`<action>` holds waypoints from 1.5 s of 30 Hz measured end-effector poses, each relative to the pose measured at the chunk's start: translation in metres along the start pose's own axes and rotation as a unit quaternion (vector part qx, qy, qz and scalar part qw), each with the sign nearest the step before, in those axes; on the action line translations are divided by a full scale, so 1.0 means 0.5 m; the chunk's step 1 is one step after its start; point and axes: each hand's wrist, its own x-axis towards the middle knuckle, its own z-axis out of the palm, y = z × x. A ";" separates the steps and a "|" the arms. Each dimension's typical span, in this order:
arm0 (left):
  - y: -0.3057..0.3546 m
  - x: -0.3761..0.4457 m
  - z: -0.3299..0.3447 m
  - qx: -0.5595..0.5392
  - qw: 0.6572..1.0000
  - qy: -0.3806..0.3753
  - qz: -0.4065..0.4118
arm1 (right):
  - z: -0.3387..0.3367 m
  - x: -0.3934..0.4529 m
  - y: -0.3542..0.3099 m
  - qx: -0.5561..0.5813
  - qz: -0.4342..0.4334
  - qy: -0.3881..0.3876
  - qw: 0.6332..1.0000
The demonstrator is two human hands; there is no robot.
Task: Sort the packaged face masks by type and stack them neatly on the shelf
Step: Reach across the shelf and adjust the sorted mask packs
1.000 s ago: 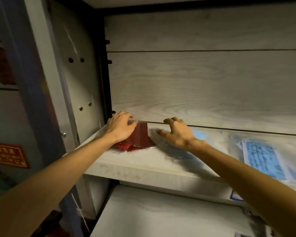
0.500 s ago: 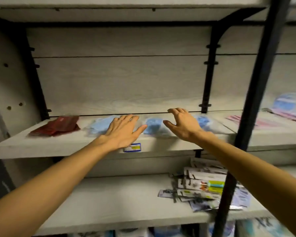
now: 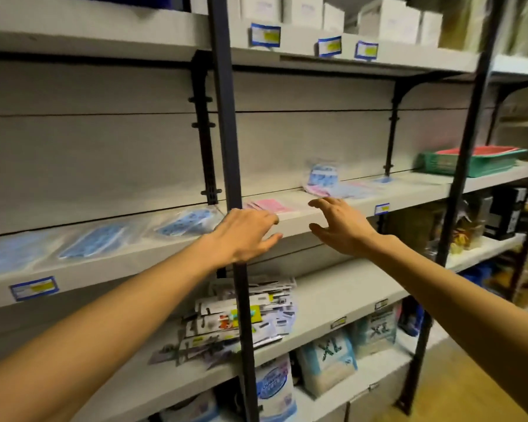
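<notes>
Packaged blue face masks (image 3: 185,223) lie in a row on the left part of the grey shelf (image 3: 141,263). Pink packaged masks (image 3: 270,205) lie just right of the black upright post (image 3: 227,141). Farther right sits a loose pile of blue and pink mask packs (image 3: 325,181). My left hand (image 3: 244,233) hovers at the shelf's front edge in front of the post, fingers spread, holding nothing. My right hand (image 3: 339,225) is stretched out toward the pile, fingers relaxed, empty.
A green tray (image 3: 470,162) with red contents stands at the shelf's far right. The shelf below holds a heap of small carded packets (image 3: 241,315). White boxes (image 3: 387,18) line the top shelf. Bagged goods (image 3: 326,360) fill the bottom level.
The view and both hands have shifted right along the shelf, from the red masks at the left end, past the blue packs, to the pink packs beyond the post. Both hands stay empty.
</notes>
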 end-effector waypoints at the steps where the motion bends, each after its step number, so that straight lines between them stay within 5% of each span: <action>1: 0.018 0.032 0.013 0.010 1.000 -0.005 0.005 | -0.005 -0.006 0.033 -0.016 0.007 -0.004 1.000; 10: 0.084 0.297 0.191 0.033 0.998 -0.060 -0.006 | 0.054 0.020 0.326 -0.091 0.020 -0.023 0.995; 21: 0.073 0.655 0.355 -0.026 0.989 -0.072 -0.129 | 0.075 0.193 0.643 -0.073 0.032 -0.047 0.996; 29: 0.025 0.773 0.450 -0.022 0.978 -0.069 -0.197 | 0.123 0.367 0.751 -0.043 0.042 -0.046 0.997; 45: -0.027 1.028 0.583 0.097 0.964 -0.058 -0.242 | 0.327 0.733 0.929 0.078 -0.029 -0.222 0.971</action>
